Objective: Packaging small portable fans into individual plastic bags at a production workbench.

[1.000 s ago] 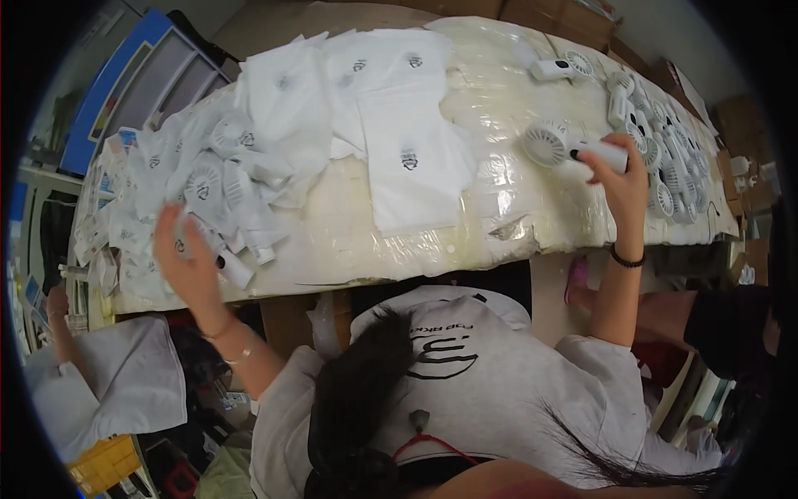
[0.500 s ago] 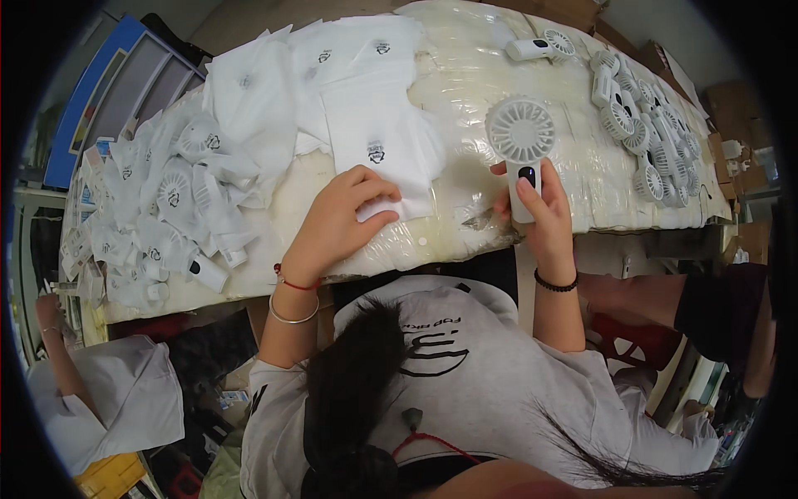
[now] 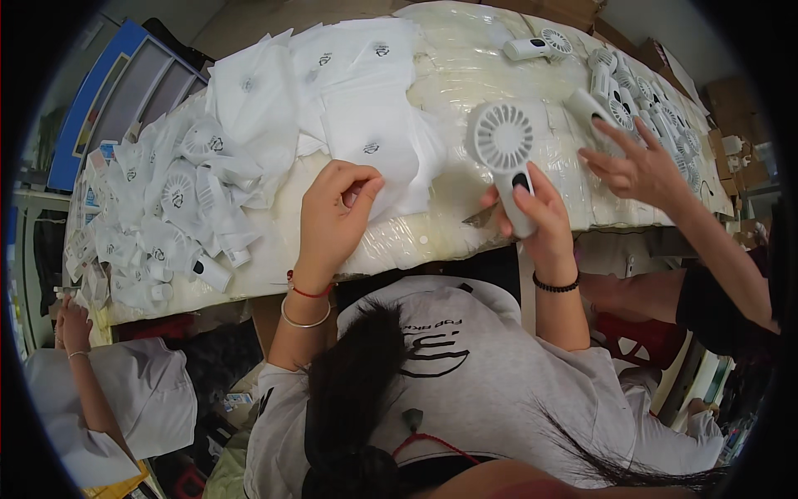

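My right hand (image 3: 544, 212) is wrapped round the handle of a white handheld fan (image 3: 504, 135), its round grille pointing away from me. My left hand (image 3: 337, 208) has thumb and fingers pressed together at the near edge of the top frosted white bag (image 3: 391, 158). That bag lies on a spread of similar bags, each with a small dark print. The fingertips partly hide the pinched edge. A co-worker's hand (image 3: 644, 170), fingers spread, reaches in from the right beside another white fan (image 3: 588, 104).
Bagged fans (image 3: 179, 191) are heaped on the left of the table, which is wrapped in clear film. Unbagged fans (image 3: 665, 116) pile up at the far right, with one fan (image 3: 539, 46) apart at the back. A blue-edged drawer unit (image 3: 108, 96) stands far left.
The held fan has come nearer and slightly left, tilting. My left hand has shifted left along the bag's edge, its fingers closing together. A co-worker's hand has appeared at the right.
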Motion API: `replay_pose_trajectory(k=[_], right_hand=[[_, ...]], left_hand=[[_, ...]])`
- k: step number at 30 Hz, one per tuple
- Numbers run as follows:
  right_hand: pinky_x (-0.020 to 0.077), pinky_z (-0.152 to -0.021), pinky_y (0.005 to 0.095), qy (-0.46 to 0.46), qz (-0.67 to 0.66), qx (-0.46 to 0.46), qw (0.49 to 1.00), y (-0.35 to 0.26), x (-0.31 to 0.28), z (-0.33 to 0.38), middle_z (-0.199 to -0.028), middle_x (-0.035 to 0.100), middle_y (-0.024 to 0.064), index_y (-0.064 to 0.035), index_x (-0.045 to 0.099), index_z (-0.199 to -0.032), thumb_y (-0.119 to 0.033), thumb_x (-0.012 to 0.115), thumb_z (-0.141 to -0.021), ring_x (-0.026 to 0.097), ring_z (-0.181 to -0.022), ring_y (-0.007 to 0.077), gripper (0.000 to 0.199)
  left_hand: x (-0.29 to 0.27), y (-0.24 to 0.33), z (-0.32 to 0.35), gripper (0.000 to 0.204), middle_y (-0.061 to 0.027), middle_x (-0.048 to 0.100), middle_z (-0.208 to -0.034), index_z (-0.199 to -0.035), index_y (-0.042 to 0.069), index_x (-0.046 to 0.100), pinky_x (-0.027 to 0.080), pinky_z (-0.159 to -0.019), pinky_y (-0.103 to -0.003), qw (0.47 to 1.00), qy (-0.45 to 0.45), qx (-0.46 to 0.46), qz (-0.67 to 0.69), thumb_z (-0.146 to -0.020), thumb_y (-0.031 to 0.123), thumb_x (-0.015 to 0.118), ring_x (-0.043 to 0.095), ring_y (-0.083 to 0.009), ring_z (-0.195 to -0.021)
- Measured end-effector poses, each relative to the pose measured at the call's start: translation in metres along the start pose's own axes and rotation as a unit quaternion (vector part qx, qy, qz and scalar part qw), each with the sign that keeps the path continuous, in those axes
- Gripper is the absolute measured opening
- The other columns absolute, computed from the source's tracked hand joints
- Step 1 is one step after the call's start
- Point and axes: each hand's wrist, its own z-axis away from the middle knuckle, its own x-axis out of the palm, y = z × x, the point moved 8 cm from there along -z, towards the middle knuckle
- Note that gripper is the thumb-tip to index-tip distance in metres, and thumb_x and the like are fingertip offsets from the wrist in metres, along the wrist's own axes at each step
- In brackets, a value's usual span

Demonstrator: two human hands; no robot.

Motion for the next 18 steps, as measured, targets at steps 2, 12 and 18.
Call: replay_pose_trajectory(k=[2, 12, 18], right_hand=[[0.0427, -0.046, 0.0192, -0.035, -0.037, 0.008, 0.999, 0.001, 0.023, 0.009, -0.089, 0.063, 0.0194, 0.0027, 0.037, -0.132, -0.010, 0.054, -0.087, 0.058, -0.060, 0.0167, 0.049], [0.0427, -0.041, 0.0197, -0.246, -0.198, 0.100, 0.943, 0.034, 0.088, 0.033, -0.091, 0.063, 0.0231, 0.0006, 0.021, -0.143, -0.010, 0.056, -0.084, 0.061, -0.062, 0.0223, 0.070], [0.0434, -0.042, 0.0205, -0.252, -0.098, 0.206, 0.940, 0.050, 0.094, 0.033, -0.095, 0.063, 0.0202, -0.0021, 0.018, -0.145, -0.008, 0.053, -0.088, 0.060, -0.063, 0.0204, 0.067]], left_hand=[[-0.004, 0.008, 0.004, 0.003, -0.0017, 0.054, -0.077, -0.082, 0.001, 0.063, 0.038, -0.060, -0.021, 1.000, 0.010, 0.009, 0.012, -0.080, 0.002, 0.062, 0.043, -0.0113, -0.063], [-0.019, 0.014, 0.029, 0.006, -0.0020, 0.057, -0.082, -0.087, 0.000, 0.060, 0.040, -0.062, -0.020, 0.989, 0.014, -0.032, 0.146, -0.081, -0.001, 0.061, 0.045, -0.0090, -0.067], [-0.008, 0.007, 0.035, 0.008, -0.0030, 0.057, -0.085, -0.089, 0.000, 0.059, 0.040, -0.064, -0.020, 0.947, -0.052, -0.067, 0.310, -0.081, -0.002, 0.059, 0.046, -0.0094, -0.069]])
